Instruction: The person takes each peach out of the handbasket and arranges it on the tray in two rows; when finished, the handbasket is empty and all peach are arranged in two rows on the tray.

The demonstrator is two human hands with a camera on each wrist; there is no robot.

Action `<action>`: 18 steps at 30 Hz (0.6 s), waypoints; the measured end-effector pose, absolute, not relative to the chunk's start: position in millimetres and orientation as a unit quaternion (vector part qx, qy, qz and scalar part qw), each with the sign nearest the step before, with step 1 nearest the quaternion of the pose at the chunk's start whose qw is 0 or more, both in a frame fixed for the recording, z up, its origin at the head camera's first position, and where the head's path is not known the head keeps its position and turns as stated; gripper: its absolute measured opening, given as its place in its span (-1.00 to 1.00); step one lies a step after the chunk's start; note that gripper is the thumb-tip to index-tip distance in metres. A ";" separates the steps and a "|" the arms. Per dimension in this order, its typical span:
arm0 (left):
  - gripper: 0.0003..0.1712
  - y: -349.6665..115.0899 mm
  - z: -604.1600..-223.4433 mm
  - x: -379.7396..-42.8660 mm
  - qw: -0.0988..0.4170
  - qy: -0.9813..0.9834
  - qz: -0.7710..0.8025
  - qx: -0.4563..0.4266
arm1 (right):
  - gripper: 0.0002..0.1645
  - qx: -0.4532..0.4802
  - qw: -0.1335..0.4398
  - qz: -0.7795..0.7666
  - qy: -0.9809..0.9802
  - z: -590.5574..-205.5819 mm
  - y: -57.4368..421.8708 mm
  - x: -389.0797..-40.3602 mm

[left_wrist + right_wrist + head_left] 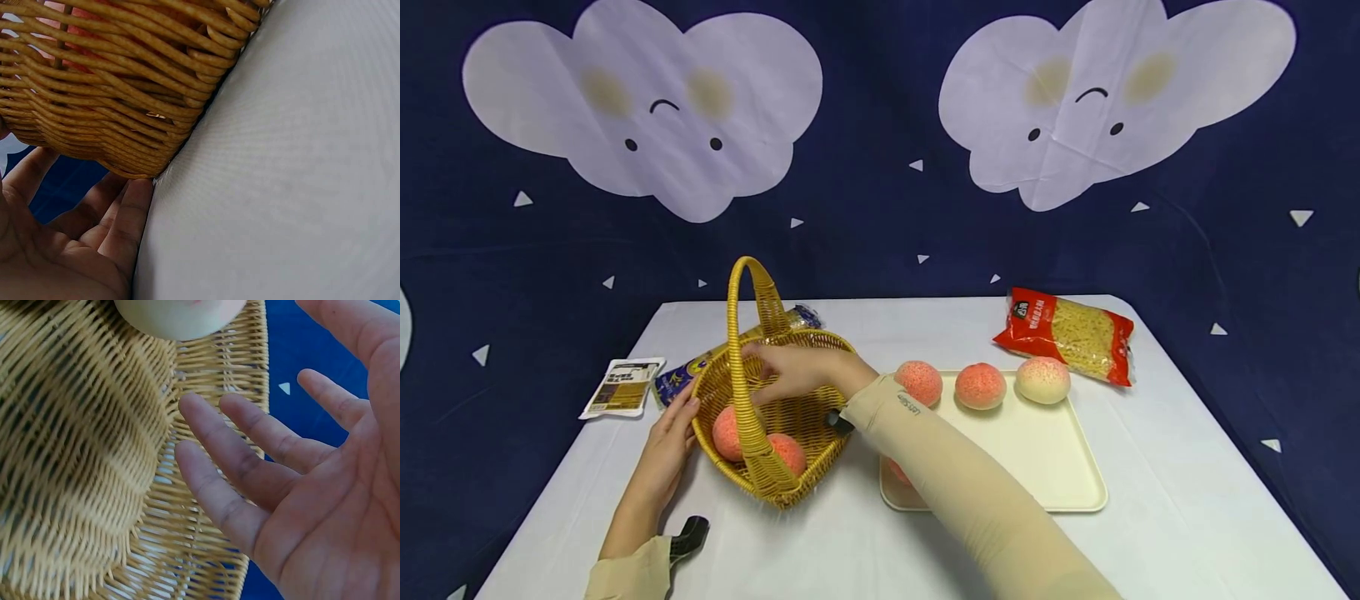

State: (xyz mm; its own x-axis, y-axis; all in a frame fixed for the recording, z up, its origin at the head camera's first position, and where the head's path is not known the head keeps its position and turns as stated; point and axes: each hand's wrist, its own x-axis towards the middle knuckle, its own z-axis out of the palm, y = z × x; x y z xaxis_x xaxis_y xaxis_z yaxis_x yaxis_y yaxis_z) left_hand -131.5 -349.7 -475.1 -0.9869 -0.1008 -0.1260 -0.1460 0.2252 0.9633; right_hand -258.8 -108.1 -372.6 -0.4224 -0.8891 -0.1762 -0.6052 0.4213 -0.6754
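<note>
Hanging inside the wicker basket [822, 446], left of the tabletop's [1187, 500] middle, the right hand [786, 371] is held with fingers released; from them, two pink balls [786, 454] lie toward the near edge. The basket's left side is touched by the unclenched left hand [666, 446]. Three more balls [981, 387] are carried along the tray's [1030, 454] far edge.

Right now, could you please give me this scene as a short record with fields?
left hand: touches the yellow woven wicker basket
right hand: reaches into the basket, holding nothing
in basket: at least two round pink-speckled fruits
on cream rectangular tray: three such fruits along far edge; another partly hidden by right sleeve
beyond tray: red plastic bag with yellow contents
near basket: blue plastic packet, flat white packet
</note>
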 end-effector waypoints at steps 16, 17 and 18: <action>-0.20 -348.2 -474.0 -131.9 0.022 0.774 0.627 -0.083 | -0.25 -0.486 0.300 -0.254 0.781 -388.6 -133.7 -257.1; -0.20 -348.2 -473.9 -131.7 0.022 0.774 0.627 -0.083 | -0.26 -0.487 0.299 -0.252 0.781 -389.2 -134.2 -257.0; -0.20 -348.1 -473.7 -131.5 0.021 0.774 0.628 -0.084 | -0.28 -0.491 0.298 -0.252 0.779 -390.0 -134.7 -257.1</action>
